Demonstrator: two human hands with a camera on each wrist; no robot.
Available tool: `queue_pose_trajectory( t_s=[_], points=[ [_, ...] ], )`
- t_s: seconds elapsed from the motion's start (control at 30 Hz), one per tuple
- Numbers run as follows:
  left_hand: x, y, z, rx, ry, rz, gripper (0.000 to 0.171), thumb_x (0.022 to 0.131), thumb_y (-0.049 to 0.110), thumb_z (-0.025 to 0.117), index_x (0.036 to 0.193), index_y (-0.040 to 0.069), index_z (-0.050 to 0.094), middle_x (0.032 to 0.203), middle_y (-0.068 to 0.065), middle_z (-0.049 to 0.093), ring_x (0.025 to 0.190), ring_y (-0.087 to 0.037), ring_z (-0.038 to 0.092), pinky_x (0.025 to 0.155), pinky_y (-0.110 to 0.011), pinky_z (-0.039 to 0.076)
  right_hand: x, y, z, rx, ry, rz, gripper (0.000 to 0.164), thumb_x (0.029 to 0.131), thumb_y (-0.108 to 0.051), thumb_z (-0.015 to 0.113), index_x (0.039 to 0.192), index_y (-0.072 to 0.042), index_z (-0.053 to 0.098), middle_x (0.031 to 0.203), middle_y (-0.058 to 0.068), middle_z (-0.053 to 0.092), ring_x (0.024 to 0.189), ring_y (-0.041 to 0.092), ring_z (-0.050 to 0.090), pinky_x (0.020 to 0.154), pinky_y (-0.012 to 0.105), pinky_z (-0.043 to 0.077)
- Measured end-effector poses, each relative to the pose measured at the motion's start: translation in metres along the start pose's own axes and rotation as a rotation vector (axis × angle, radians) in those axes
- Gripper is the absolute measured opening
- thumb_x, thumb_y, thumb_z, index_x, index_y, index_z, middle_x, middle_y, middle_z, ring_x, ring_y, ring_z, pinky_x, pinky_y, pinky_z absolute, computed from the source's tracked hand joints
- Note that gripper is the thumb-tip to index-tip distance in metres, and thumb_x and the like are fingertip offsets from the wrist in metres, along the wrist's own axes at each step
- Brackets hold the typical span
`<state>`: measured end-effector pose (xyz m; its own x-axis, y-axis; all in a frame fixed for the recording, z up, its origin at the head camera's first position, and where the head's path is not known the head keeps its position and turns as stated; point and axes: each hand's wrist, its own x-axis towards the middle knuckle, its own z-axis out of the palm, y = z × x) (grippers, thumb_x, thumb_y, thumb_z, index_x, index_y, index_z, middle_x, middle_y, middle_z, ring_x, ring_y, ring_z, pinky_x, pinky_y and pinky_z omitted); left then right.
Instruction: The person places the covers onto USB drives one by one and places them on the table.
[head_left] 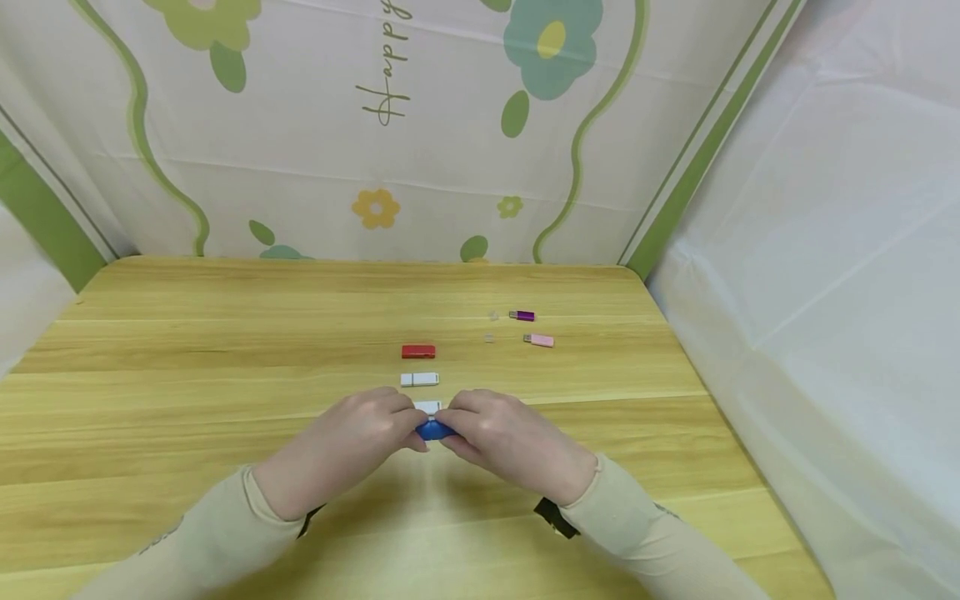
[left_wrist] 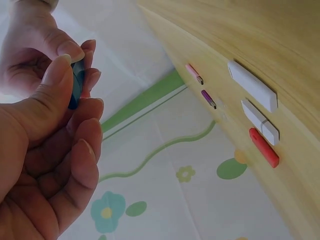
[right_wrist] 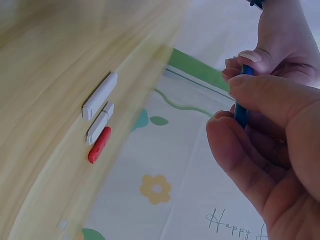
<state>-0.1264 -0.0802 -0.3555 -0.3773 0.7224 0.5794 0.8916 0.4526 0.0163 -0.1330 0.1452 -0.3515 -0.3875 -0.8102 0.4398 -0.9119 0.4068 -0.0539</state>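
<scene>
Both hands meet over the near middle of the table around a small blue USB stick (head_left: 434,430). My left hand (head_left: 375,427) pinches one end between thumb and fingers, and my right hand (head_left: 491,432) pinches the other. Fingers cover much of the stick; in the left wrist view a narrow blue side (left_wrist: 76,85) shows between the thumbs. Just beyond the hands lies a white USB stick (head_left: 428,407), partly hidden by them in the head view. Farther back are a second white USB stick (head_left: 419,379), with a seam across it, and a red USB stick (head_left: 418,352).
Right of that row lie an uncapped purple USB stick (head_left: 522,316) and an uncapped pink USB stick (head_left: 539,340), each with a small clear cap (head_left: 489,338) to its left. A flower-printed cloth (head_left: 450,150) hangs behind the wooden table (head_left: 225,333); white sheeting (head_left: 825,292) borders its right side.
</scene>
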Motion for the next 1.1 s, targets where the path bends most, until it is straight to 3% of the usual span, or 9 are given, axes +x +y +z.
queue_pose_trajectory(
  t_s=[0.1, 0.23, 0.43, 0.73, 1.1],
  points=[
    [0.002, 0.001, -0.001, 0.008, 0.008, 0.006, 0.023, 0.075, 0.02, 0.083, 0.081, 0.003, 0.069, 0.07, 0.002, 0.058, 0.064, -0.01, 0.055, 0.059, -0.016, 0.049, 0.0, 0.0, -0.001, -0.005, -0.003, 0.002, 0.016, 0.086, -0.012, 0.079, 0.096, -0.003, 0.071, 0.086, 0.0, 0.063, 0.071, 0.007, 0.056, 0.066, 0.01, 0.045],
    [0.004, 0.002, -0.001, 0.018, 0.023, 0.018, 0.024, 0.071, 0.018, 0.086, 0.079, 0.004, 0.068, 0.07, 0.002, 0.058, 0.063, -0.009, 0.055, 0.058, -0.016, 0.049, 0.0, -0.001, -0.001, -0.006, -0.006, 0.006, 0.016, 0.086, -0.013, 0.079, 0.096, -0.004, 0.072, 0.085, 0.0, 0.063, 0.071, 0.007, 0.055, 0.065, 0.01, 0.045],
    [0.005, 0.003, 0.0, 0.024, 0.033, 0.029, 0.026, 0.068, 0.016, 0.086, 0.077, 0.005, 0.064, 0.071, 0.002, 0.06, 0.063, -0.01, 0.056, 0.058, -0.017, 0.049, 0.0, 0.0, -0.001, 0.011, -0.009, 0.007, 0.015, 0.085, -0.012, 0.079, 0.096, -0.003, 0.072, 0.084, -0.001, 0.063, 0.07, 0.006, 0.054, 0.065, 0.008, 0.043],
    [0.007, 0.004, 0.003, 0.042, -0.026, 0.033, 0.024, 0.071, 0.015, 0.086, 0.078, 0.005, 0.065, 0.074, 0.001, 0.063, 0.065, -0.009, 0.056, 0.059, -0.016, 0.049, -0.002, 0.001, -0.003, 0.04, -0.02, 0.005, 0.016, 0.086, -0.012, 0.078, 0.098, -0.003, 0.073, 0.086, 0.001, 0.065, 0.071, 0.006, 0.056, 0.067, 0.008, 0.044],
    [0.011, 0.004, 0.007, 0.02, -0.036, 0.036, 0.023, 0.071, 0.011, 0.087, 0.079, 0.005, 0.066, 0.075, 0.0, 0.062, 0.066, -0.008, 0.058, 0.059, -0.015, 0.049, -0.005, 0.007, -0.005, 0.113, -0.02, 0.001, 0.016, 0.084, -0.008, 0.079, 0.098, -0.003, 0.073, 0.086, 0.001, 0.066, 0.071, 0.006, 0.058, 0.068, 0.007, 0.045]
  ],
)
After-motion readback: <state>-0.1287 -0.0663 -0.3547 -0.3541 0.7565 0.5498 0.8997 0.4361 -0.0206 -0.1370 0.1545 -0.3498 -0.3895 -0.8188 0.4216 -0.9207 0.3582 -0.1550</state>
